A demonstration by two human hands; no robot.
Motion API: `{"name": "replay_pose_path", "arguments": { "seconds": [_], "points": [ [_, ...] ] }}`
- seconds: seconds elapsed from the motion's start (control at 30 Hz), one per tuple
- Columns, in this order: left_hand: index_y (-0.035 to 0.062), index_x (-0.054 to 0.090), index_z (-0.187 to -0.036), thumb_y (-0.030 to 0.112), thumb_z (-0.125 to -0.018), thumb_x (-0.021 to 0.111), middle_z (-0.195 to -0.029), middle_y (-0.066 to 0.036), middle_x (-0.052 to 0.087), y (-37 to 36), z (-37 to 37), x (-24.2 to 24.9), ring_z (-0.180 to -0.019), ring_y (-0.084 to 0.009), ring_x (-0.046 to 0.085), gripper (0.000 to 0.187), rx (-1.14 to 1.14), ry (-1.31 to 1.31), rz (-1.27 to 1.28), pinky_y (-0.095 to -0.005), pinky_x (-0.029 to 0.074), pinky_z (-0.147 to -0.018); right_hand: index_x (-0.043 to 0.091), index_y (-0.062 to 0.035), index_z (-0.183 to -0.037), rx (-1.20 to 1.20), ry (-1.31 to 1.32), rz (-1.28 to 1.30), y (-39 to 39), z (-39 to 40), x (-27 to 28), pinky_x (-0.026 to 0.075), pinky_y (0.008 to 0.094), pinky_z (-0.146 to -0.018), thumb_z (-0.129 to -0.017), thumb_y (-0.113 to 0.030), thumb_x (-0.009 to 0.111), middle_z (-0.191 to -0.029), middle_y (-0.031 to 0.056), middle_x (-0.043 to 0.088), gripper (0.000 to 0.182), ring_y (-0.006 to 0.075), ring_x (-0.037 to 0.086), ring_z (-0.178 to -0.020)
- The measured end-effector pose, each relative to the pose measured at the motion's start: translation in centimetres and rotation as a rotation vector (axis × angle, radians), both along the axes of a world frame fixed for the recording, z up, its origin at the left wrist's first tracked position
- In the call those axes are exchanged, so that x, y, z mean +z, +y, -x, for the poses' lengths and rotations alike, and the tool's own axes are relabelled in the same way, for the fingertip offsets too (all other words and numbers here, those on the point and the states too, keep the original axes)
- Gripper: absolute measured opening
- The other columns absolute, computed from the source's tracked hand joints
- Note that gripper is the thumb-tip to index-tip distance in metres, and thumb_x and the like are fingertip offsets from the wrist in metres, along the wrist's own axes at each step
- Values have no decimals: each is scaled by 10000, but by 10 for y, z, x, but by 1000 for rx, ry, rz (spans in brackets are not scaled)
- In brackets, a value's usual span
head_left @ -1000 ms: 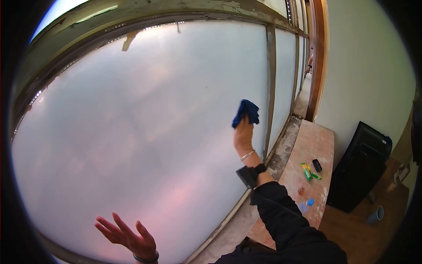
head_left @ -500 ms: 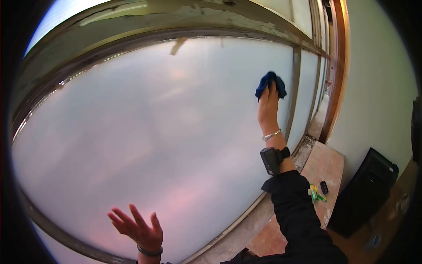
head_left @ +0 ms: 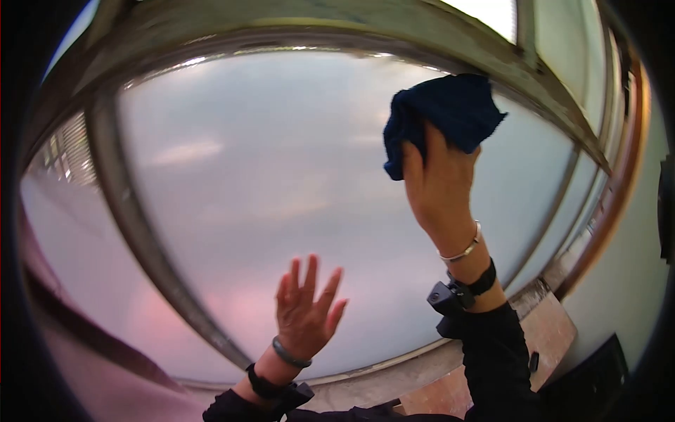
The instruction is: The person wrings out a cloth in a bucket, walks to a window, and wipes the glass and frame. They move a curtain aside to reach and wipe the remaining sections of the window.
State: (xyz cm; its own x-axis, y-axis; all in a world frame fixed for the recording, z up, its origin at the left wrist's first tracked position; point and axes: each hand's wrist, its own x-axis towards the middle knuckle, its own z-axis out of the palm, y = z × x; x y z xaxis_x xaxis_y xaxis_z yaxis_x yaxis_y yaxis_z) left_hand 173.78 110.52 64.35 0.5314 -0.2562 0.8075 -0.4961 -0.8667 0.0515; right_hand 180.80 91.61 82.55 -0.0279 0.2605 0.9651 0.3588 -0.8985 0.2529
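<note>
My right hand (head_left: pixel 443 183) is raised high and holds a dark blue cloth (head_left: pixel 450 105), its fingers partly covered by the fabric. The cloth overlaps the upper right of a large frosted window pane (head_left: pixel 267 183), just below the top frame bar (head_left: pixel 281 32). Lower down, near the middle, my left hand (head_left: pixel 307 309) is held up with spread fingers and nothing in it, in front of the same pane. A silver bangle circles my right wrist and a dark bangle my left.
A worn window frame post (head_left: pixel 137 211) stands at the left, beside a pinkish curtain (head_left: pixel 91 337). Below right lies a reddish stone sill (head_left: pixel 555 330) with a small black object (head_left: pixel 534 361). A dark screen-like panel (head_left: pixel 590 373) leans near the wall.
The view has shifted left, bringing the left post and curtain in. My right hand and cloth appear nearer and higher, with the cloth spread wider. My left hand has moved up and right.
</note>
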Motion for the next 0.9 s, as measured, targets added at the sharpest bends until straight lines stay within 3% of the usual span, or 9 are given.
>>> {"name": "replay_pose_path", "arguments": {
  "seconds": [0.13, 0.33, 0.53, 0.6, 0.67, 0.73, 0.8, 0.83, 0.9],
  "points": [
    [111, 527, -1283, 297, -865, 575, -1460, -189, 306, 17, 19, 4, -1393, -325, 191, 459, -16, 10, 10, -439, 29, -1120, 619, -44, -1061, 89, 14, 73, 50, 15, 7, 296, 482, -929, -804, -252, 607, -1039, 145, 611, 330, 337, 509, -1039],
    [71, 500, -1297, 303, -898, 527, -1461, -223, 279, 41, 36, -9, -1400, -362, 131, 462, 103, 45, 177, -438, 30, -1115, 631, -86, -1053, 228, 61, 221, 100, 26, 3, 286, 457, -961, -773, -235, 653, -1059, 97, 588, 318, 314, 493, -1049],
    [50, 414, -1353, 319, -903, 509, -1453, -244, 279, 67, 55, -9, -1385, -404, 152, 533, 203, -13, 174, -466, 101, -1095, 647, -107, -1009, 388, 8, 254, 146, 28, 6, 270, 498, -1005, -760, -238, 661, -1036, 150, 580, 281, 380, 474, -1054],
    [37, 389, -1359, 298, -906, 508, -1452, -246, 278, 73, 60, -7, -1373, -429, 171, 537, 230, -52, 156, -503, 148, -1078, 662, -101, -961, 318, -43, 247, 160, 28, 0, 332, 470, -921, -784, -221, 649, -968, 120, 605, 215, 349, 506, -989],
    [23, 368, -1365, 293, -916, 494, -1452, -245, 279, 76, 59, -7, -1376, -424, 165, 539, 226, -91, 157, -503, 157, -1084, 685, -121, -787, 266, 8, 192, 172, 24, -15, 346, 483, -890, -752, -211, 638, -911, 146, 600, 108, 371, 501, -950],
    [12, 403, -1346, 267, -904, 516, -1439, -225, 317, 78, 54, -8, -1370, -419, 190, 523, 182, -149, 236, -511, 166, -1087, 695, -26, -847, 627, 114, 137, 178, 14, -32, 260, 537, -1046, -699, -223, 590, -1023, 219, 588, 268, 398, 487, -1092],
    [-17, 370, -1353, 259, -939, 471, -1439, -217, 315, 81, 45, -6, -1363, -411, 211, 507, 190, -179, 179, -500, 158, -1098, 657, 35, -971, 499, -2, 25, 187, 8, -44, 225, 532, -1079, -704, -201, 570, -1118, 207, 582, 367, 393, 460, -1165],
    [-15, 354, -1361, 255, -952, 450, -1444, -212, 306, 85, 40, -7, -1361, -402, 221, 500, 190, -171, 152, -493, 164, -1100, 638, 54, -1007, 562, -60, -28, 193, -1, -45, 224, 535, -1077, -712, -200, 558, -1120, 203, 582, 397, 401, 455, -1170],
    [-5, 340, -1376, 260, -967, 424, -1445, -198, 312, 89, 36, -9, -1361, -374, 237, 494, 195, -178, 111, -479, 176, -1104, 673, -27, -976, 300, -33, 21, 198, -7, -50, 182, 575, -1081, -733, -301, 553, -1133, 174, 586, 386, 388, 453, -1167]
  ]
}}
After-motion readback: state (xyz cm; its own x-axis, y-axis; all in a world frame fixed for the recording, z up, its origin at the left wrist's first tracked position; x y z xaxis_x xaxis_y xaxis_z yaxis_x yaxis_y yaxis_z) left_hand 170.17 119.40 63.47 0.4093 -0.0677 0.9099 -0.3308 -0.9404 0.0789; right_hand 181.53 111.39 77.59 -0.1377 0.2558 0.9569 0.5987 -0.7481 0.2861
